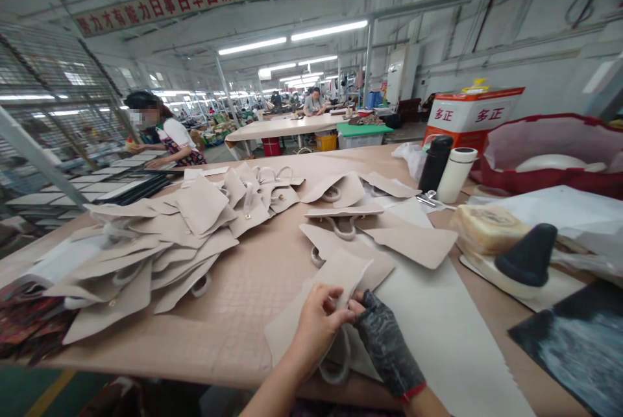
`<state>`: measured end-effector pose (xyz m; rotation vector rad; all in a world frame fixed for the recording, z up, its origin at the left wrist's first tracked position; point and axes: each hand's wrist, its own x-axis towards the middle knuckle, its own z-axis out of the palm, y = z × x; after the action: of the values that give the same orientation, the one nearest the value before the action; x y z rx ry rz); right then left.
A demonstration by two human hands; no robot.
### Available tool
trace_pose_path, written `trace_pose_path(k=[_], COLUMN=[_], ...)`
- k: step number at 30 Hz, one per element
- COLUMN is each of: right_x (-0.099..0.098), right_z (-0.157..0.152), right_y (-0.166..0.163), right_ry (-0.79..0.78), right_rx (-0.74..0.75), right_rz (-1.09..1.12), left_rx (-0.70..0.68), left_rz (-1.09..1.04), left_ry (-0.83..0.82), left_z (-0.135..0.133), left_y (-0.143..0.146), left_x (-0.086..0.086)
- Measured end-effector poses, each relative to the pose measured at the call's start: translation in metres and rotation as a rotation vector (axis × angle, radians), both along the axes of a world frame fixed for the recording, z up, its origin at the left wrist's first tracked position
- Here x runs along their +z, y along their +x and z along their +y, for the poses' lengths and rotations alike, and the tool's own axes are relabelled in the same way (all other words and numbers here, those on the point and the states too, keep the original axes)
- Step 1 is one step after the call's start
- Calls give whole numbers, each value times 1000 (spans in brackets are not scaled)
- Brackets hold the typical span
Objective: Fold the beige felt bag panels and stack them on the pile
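Observation:
My left hand [317,318] is bare, its thumb and fingers pinched on the edge of a beige bag panel [351,272]. Close beside it, my right hand [387,336] wears a dark fingerless glove with a red cuff edge. Its fingertips are closed at the same panel edge, nearly touching the left ones. Below my hands hangs a loop handle [337,362] in a cloudy clear wrap. More beige panels with wrapped handles lie just beyond, among them one flat panel [413,238]. What exactly sits between the fingertips is too small to make out.
A big heap of beige panels [195,209] covers the table's left side. To the right stand a black bottle [435,164], a white bottle [456,175], a black-handled tool [528,258] and a red basket [549,177]. A co-worker [170,131] handles panels at far left.

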<state>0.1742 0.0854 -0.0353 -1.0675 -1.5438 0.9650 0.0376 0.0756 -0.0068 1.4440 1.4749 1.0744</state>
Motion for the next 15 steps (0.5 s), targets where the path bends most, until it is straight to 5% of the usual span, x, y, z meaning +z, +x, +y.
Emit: trace_pose_path(k=[6, 10, 15], right_x=[1, 6, 11], right_z=[2, 0, 1], right_y=[-7, -9, 12], right_ry=[-70, -94, -144], right_rx=[7, 2, -13], right_rz=[2, 23, 50], left_rx=[-94, -211, -143], left_rz=[-34, 157, 394], left_ry=[-76, -74, 25], left_z=[2, -2, -7], left_y=[-9, -16, -37], left_x=[6, 27, 44])
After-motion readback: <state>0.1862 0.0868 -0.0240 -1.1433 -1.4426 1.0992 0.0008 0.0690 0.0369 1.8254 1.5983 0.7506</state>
